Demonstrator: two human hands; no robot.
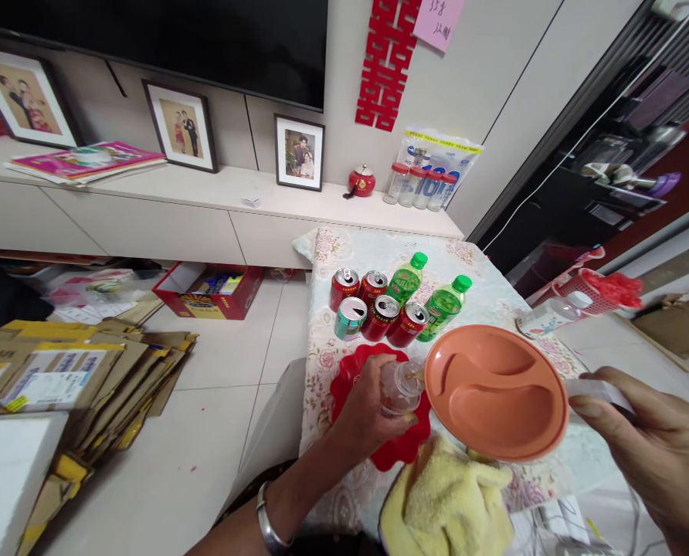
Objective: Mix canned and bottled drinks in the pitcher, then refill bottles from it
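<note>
My left hand point(364, 405) is wrapped round a clear bottle point(399, 394), its open mouth turned toward an orange divided dish point(446, 401). A thin brownish streak shows between mouth and dish rim. Under the bottle lies a red scalloped tray point(344, 382). On the right, my right hand point(646, 432) pinches a whitish, translucent piece point(599, 392) close to the dish's right rim; I cannot tell whether the two are joined. A crumpled yellow towel point(446, 494) lies in front of the dish.
Behind the tray stand several opened cans point(384, 316) and two green-capped bottles point(444, 309). A clear capped bottle point(553, 315) lies at the table's right, by a red basket point(599, 289). Flattened cardboard point(89, 386) and a red box point(211, 297) occupy the floor at left.
</note>
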